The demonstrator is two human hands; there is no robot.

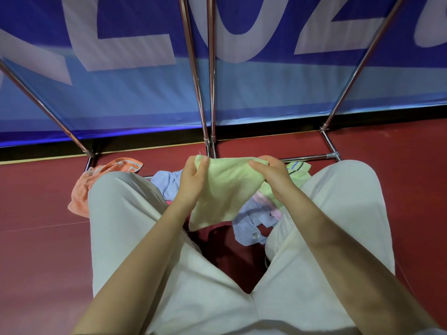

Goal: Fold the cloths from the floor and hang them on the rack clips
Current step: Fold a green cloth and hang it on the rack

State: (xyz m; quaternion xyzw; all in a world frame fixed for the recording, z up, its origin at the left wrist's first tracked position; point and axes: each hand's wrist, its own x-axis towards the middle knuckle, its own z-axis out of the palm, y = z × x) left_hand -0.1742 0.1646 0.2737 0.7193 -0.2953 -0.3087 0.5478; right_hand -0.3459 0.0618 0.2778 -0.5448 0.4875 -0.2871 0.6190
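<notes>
Hands both gripping light green cloth (225, 189) by top edge, held up between knees. Left hand (193, 180) pinching left corner, thumb over front, fingers curled behind. Right hand (273, 175) curling round right corner. Cloth hanging down in point above red floor (36, 238). Orange cloth (82, 189) lying left of left knee. Blue cloths (167, 182) and striped cloth (298, 169) lying below, near rack base bar (312, 157). Rack poles (210, 93) standing in front of blue banner (121, 93).

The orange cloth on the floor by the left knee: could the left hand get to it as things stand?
Probably not at once. The left hand grips a corner of the light green cloth, which the right hand also holds, and the left knee covers part of the orange cloth. Freed, it could likely reach around.
</notes>
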